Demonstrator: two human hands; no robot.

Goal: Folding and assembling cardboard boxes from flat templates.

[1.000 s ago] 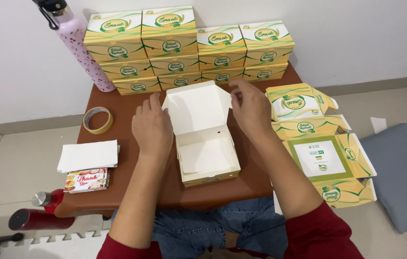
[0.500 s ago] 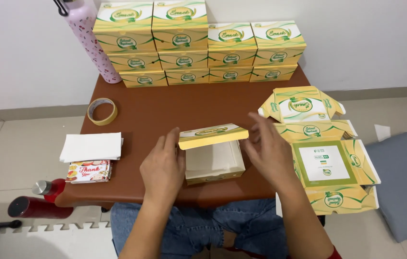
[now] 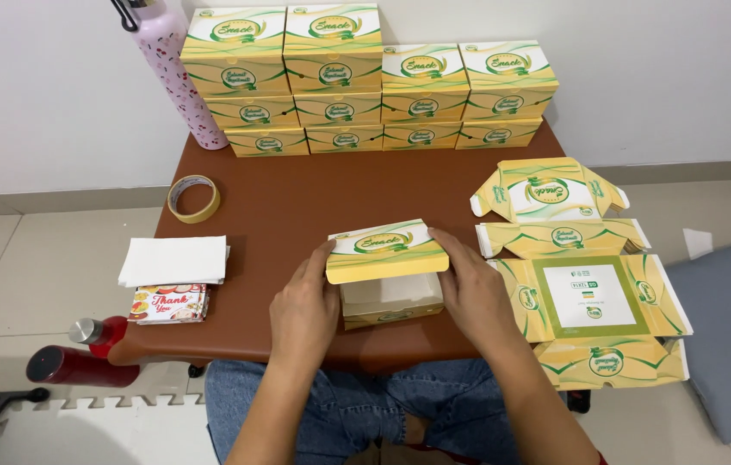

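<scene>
Head view: small yellow-and-green cardboard snack box (image 3: 390,275) at the near middle of the brown table (image 3: 279,207), lid half lowered over its white inside. Left hand (image 3: 303,312) pressed to the box's left side, fingers clasping the lid's left edge; right hand (image 3: 471,293) likewise gripping the right edge. Best done by lowering both sides evenly, keeping the side flaps inside the walls. Behind, stacked finished boxes (image 3: 365,82); right, flat unfolded box blanks (image 3: 589,293); left, tape roll (image 3: 193,199), white napkins (image 3: 173,260).

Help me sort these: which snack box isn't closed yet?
The snack box between the left hand and right hand; its lid stands ajar, unlike the closed stacked boxes at the wall.
</scene>
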